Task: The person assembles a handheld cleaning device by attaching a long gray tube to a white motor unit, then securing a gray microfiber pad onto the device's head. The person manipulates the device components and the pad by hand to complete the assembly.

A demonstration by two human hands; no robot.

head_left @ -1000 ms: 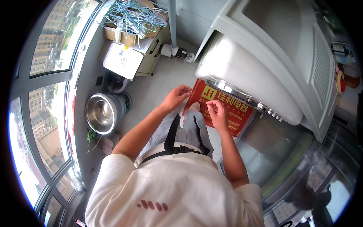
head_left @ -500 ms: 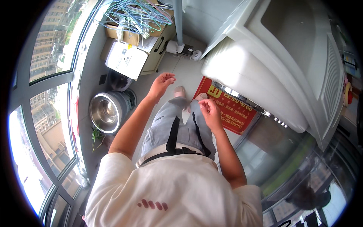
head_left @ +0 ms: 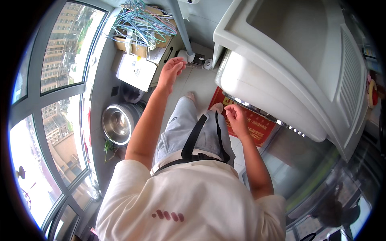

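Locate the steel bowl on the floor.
In the head view, the steel bowl sits left of the person's legs, beside the windows, below a white box.

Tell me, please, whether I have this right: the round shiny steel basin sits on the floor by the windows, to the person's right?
Not quite: in the head view the round shiny steel basin sits on the floor by the windows, but to the person's left, beyond the left arm.

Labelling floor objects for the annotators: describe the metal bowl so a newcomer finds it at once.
Start at the tall glazed window wall on the person's left. On the grey floor at its foot, below the white rectangular box, sits the round shiny stainless-steel bowl. It is the only circular, mirror-bright thing there; a small green plant lies just beside it.
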